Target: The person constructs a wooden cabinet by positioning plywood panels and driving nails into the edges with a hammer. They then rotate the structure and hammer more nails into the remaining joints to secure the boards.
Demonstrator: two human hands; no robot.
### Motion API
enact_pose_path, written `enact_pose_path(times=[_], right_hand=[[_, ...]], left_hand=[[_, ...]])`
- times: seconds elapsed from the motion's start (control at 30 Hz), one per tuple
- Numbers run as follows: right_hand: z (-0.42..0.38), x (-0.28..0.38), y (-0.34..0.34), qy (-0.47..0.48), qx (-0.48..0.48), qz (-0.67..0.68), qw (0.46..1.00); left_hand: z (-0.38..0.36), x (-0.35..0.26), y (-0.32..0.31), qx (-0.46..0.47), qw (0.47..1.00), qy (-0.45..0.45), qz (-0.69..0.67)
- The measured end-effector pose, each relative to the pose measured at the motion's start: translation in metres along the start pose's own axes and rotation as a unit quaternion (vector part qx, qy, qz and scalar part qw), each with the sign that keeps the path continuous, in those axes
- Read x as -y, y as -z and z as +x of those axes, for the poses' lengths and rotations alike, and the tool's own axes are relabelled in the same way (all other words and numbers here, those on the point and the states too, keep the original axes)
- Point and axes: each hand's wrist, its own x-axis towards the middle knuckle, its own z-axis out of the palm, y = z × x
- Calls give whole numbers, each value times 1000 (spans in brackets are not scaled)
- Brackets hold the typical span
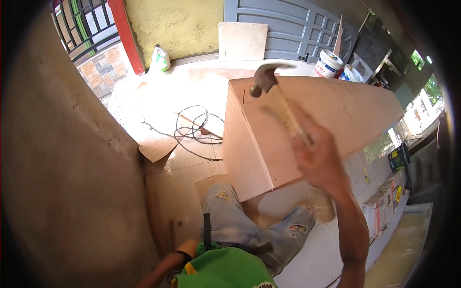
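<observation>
My right hand (319,156) is closed round the wooden handle of a claw hammer (283,103), held up over a large wooden box (312,115). The hammer's metal head points toward the far left corner of the box, where a nail (244,96) shows on the top panel. Low at the left, beside my green shirt, my left forearm (165,269) is in view with a dark band at the wrist; a tan patch lies by it, and the fingers cannot be made out.
A coiled black cable (197,132) lies on the floor left of the box. A wall (72,168) rises close on the left. Paint buckets (329,63), a white jug (160,58) and a grey door (288,29) stand beyond; boxes (382,206) are at the right.
</observation>
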Motion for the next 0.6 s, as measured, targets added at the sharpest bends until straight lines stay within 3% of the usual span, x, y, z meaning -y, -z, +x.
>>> enact_pose_path(times=[0.07, 0.2, 0.27, 0.33, 0.4, 0.5, 0.57, 0.6], right_hand=[[13, 39, 47, -270, 0, 189, 944], [58, 85, 110, -250, -215, 123, 936], [83, 30, 116, -60, -323, 90, 940], [122, -49, 177, -106, -49, 205, 972], [149, 56, 114, -69, -164, 53, 983], [169, 12, 101, -10, -154, -34, 987], [182, -31, 97, -95, 21, -80, 992], [185, -29, 90, -93, 21, -83, 992]], left_hand=[[17, -5, -1, -13, 1000, -9, 7], [29, -13, 1, -27, 999, -15, 9], [27, -15, 2, -30, 999, -16, 8], [22, -16, 1, -32, 999, -12, 10], [11, -15, 1, -31, 999, -5, 13], [-10, -12, 2, -19, 1000, 12, 14], [-23, -12, 4, -13, 999, 24, 17], [-28, -12, 4, -12, 999, 31, 20]])
